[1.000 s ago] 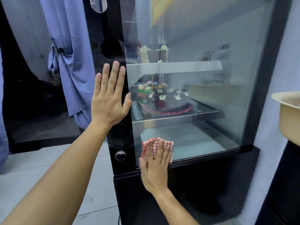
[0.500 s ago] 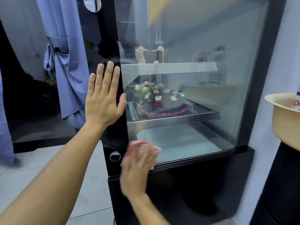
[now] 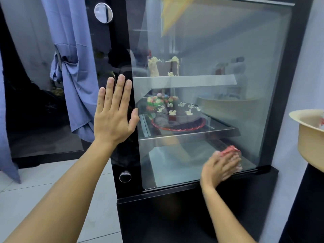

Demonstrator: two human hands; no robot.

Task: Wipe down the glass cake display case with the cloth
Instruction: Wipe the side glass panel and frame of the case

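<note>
I am pressing a small red-and-white checked cloth (image 3: 231, 149) against the glass (image 3: 201, 50) of a tall cake display case (image 3: 301, 85), low down near its bottom right corner. The cloth is looking soft, thin and light, bunching up under my right hand (image 3: 220, 166); I judge it is best held flat under the palm, so it is sliding with the hand rather than slipping out. My right fingers (image 3: 233, 158) are lying fairly straight over it, though they are blurring and I cannot tell exactly how far they are curling at the tips.

The glass is a big, smooth, upright pane, reflecting the room. It is probably slippery and fragile, so even, moderate pressure seems wise. My left hand (image 3: 114, 118) is resting flat on the glossy black frame at the pane's left edge, fingers straight and a little spread, holding nothing and seemingly steadying me.

Behind the glass, a round dark cake (image 3: 177, 118) with white blobs and bright sweets is sitting on a red-rimmed board on the middle metal shelf (image 3: 219, 130). Pale figurines (image 3: 154, 67) are standing on the shelf above. The case is sitting on a black base (image 3: 175, 216), with two round silver knobs, one high (image 3: 103, 12) and one low (image 3: 125, 176).

To the left, a blue curtain (image 3: 75, 67) is hanging over a pale tiled floor (image 3: 43, 190). At the right edge, a cream bowl (image 3: 310, 137) is showing partly.
</note>
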